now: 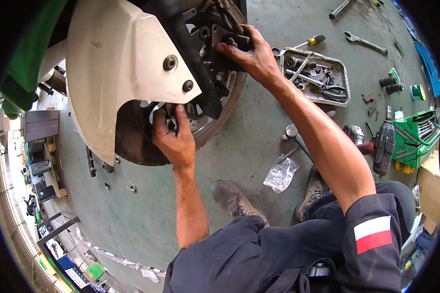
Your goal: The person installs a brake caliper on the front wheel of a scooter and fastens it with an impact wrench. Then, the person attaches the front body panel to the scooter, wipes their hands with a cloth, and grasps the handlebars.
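A white front fender (117,63) with two dark bolts covers part of a motorcycle wheel, beside a black fork leg (181,49). My right hand (253,57) is closed around a dark brake caliper (219,41) at the wheel's right side. The brake disc (225,80) shows partly behind the fork. Just under the fender's lower edge, my left hand (175,139) reaches up to the wheel with fingers bent. Whatever lies between those fingertips is dark and partly hidden. The tire (215,124) runs below both hands.
A metal tray (347,80) of tools and parts lies right of the wheel, near a screwdriver (317,40) and a wrench (366,43). An impact wrench (385,146) stands by a green toolbox (418,136). A plastic bag (281,173) and several nuts lie on the floor.
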Tool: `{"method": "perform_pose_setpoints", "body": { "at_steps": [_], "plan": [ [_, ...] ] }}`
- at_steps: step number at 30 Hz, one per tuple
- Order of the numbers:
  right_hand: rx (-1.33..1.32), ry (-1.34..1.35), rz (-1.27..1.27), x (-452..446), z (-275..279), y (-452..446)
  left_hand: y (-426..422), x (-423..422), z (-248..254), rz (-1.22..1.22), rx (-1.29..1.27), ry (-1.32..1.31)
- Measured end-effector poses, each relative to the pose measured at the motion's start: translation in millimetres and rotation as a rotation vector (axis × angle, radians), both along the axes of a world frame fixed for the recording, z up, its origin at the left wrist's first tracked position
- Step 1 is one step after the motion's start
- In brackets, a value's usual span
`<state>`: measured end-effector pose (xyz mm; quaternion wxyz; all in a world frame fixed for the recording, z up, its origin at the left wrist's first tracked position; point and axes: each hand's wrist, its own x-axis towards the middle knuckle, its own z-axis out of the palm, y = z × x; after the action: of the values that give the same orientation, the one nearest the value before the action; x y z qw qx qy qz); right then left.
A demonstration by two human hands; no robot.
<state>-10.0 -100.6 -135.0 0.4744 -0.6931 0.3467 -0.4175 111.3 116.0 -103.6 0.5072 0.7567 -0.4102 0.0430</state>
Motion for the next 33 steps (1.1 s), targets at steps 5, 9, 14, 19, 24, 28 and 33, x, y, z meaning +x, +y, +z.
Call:
{"method": "perform_pose_setpoints", "body": {
  "at_steps": [5,9,14,19,24,28,33],
  "plan": [
    [0.009,-0.007,0.016,-0.4,2.2,0.1,-2.2,-1.7,3.9,0.022,-0.043,0.085],
    [-0.003,0.014,0.000,0.5,-0.4,-0.7,-3.6,4.2,7.5,-0.037,0.000,0.025],
    [0.038,-0.057,0.022,-2.5,-2.6,0.9,-4.9,-2.0,10.1,0.012,-0.030,0.061],
    [-0.135,-0.057,-0.062,-1.0,-12.6,6.8,-8.2,-4.9,10.2,0.032,-0.189,-0.010],
    [-0.016,-0.133,-0.217,12.3,-19.3,18.7,-5.6,-4.6,8.4,0.051,-0.115,-0.063],
    [0.019,-0.129,-0.038,3.7,-7.5,8.2,-7.0,3.4,1.6,0.037,-0.066,-0.229],
    [-0.135,-0.078,-0.080,4.3,-7.4,9.0,-0.8,2.2,8.6,0.025,0.016,-0.115]
  ]
}}
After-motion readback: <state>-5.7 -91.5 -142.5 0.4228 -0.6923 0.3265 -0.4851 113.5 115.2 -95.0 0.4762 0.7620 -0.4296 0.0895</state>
